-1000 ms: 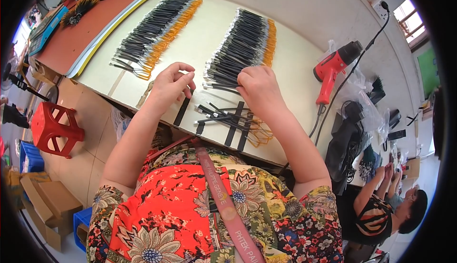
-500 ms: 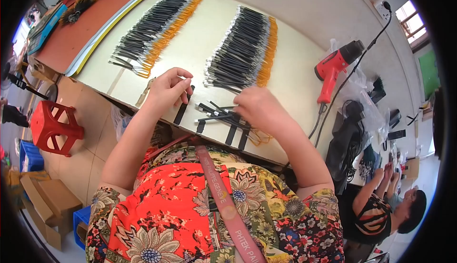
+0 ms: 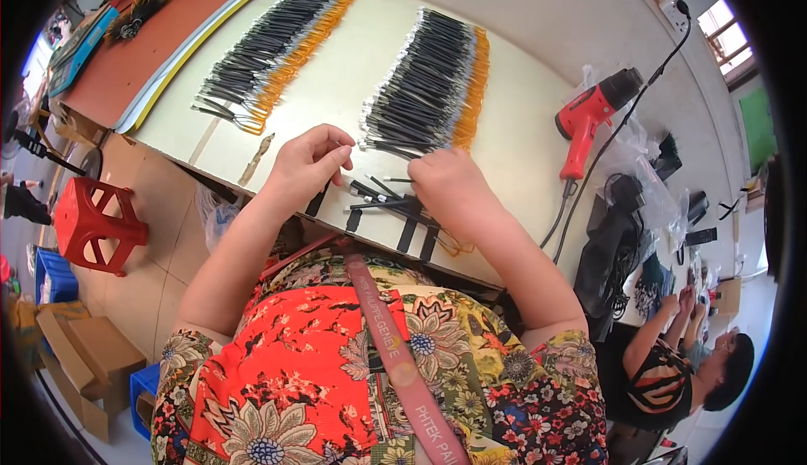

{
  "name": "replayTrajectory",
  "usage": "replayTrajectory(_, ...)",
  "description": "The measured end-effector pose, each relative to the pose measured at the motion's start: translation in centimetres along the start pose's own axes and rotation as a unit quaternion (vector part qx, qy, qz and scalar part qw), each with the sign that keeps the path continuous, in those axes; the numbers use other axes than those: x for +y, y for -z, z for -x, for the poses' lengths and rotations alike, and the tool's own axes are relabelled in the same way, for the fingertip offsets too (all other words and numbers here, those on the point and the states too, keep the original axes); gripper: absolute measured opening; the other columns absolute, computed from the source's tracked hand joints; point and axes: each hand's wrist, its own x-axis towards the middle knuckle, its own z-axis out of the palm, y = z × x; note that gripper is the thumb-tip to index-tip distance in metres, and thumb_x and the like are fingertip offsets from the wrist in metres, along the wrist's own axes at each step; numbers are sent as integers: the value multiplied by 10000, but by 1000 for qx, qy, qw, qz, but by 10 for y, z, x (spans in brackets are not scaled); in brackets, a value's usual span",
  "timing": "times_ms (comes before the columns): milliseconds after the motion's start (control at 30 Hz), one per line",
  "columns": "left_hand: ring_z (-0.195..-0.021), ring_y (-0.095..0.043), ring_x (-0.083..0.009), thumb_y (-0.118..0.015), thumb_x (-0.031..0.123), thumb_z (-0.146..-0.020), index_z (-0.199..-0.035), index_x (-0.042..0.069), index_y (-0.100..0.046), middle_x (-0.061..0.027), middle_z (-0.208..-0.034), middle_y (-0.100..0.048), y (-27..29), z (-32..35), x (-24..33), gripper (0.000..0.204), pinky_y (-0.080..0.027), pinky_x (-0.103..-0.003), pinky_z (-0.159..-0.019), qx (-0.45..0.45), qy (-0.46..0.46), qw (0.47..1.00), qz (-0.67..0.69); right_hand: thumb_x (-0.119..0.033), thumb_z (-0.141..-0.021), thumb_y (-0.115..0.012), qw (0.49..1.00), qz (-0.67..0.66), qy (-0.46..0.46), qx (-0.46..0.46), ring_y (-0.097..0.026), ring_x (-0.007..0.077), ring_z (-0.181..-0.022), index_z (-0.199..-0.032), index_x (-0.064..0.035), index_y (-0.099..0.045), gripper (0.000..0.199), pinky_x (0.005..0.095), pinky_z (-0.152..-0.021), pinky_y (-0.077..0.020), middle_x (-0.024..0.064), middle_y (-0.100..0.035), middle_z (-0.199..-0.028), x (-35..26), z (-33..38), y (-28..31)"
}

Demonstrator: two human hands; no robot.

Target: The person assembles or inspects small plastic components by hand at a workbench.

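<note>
Both hands work above the near part of the white tabletop. Right hand (image 3: pixel 454 183): fingers closed, gripping one black cable (image 3: pixel 398 180) by the part hidden under them. Left hand (image 3: pixel 311 162): fingers curled, thumb close to the forefinger; whether anything is pinched there cannot be told.

White tabletop (image 3: pixel 525 120): carries all cables. Right row of cables (image 3: pixel 423 78): extends away from the person; each long axis runs roughly left to right, pale tips to the left, yellow-orange loops to the right. Left row of cables (image 3: pixel 267 51): same orientation, the axes sloping toward the person at the loop end. Red heat gun (image 3: pixel 588 116): lies right of both rows, black nozzle directed away and to the right. Loose pile of cables (image 3: pixel 388 202): located at the near side, partly under the right hand; most tips point left, loops lie toward the lower right. Gripped cable: long axis nearly crosswise, pale tip pointing left toward the left hand, just above the pile.

Relative to one second ago, the right hand has shifted from the near end of the right row to the pile. The left hand now sits slightly farther right, exposing more of the tan strip (image 3: pixel 256 159).
</note>
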Motion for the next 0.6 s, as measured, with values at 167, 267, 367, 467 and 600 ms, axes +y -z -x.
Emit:
replayTrajectory(167,-619,-526,-41,-564,127,-894,-1029,38,-573,-5,-804,-591,-1,-5,0,162,-376,-157,-487,4,-46,999,-1,-75,-741,-652,996,-72,-57,-3,-566,272,-716,-785,-56,-560,104,377,-746,-428,82,-574,-673,0,-3,31)
replayTrajectory(267,-645,-528,-35,-584,124,-885,-1037,35,-580,2,-816,-591,-9,-8,2,176,-388,-155,-514,-6,-85,996,-9,-74,-726,-678,989,-132,-29,67,-561,263,-713,-823,-64,-588,133,362,-765,-431,68,-586,-692,6,-6,40)
replayTrajectory(367,-674,-545,-35,-595,114,-879,-1043,36,-588,6,-828,-601,-21,-9,17,182,-398,-157,-516,-29,-130,991,0,-100,-749,-654,987,-140,3,79,-580,257,-743,-831,-69,-596,105,373,-768,-414,63,-601,-720,8,-9,45)
replayTrajectory(467,-684,-559,-48,-632,122,-856,-1002,15,-600,-6,-803,-610,-23,-8,30,183,-452,-188,-566,-67,-75,995,29,-104,-752,-653,985,-153,12,80,-580,252,-755,-812,-67,-596,90,371,-764,-414,59,-601,-722,4,-15,47)
replayTrajectory(600,-609,-553,-49,-609,136,-876,-934,26,-599,-4,-740,-608,-16,-12,28,124,-403,-167,-490,-21,-72,996,39,-104,-747,-654,984,-145,-1,103,-578,249,-764,-797,-65,-589,91,371,-759,-414,60,-597,-720,4,-18,42)
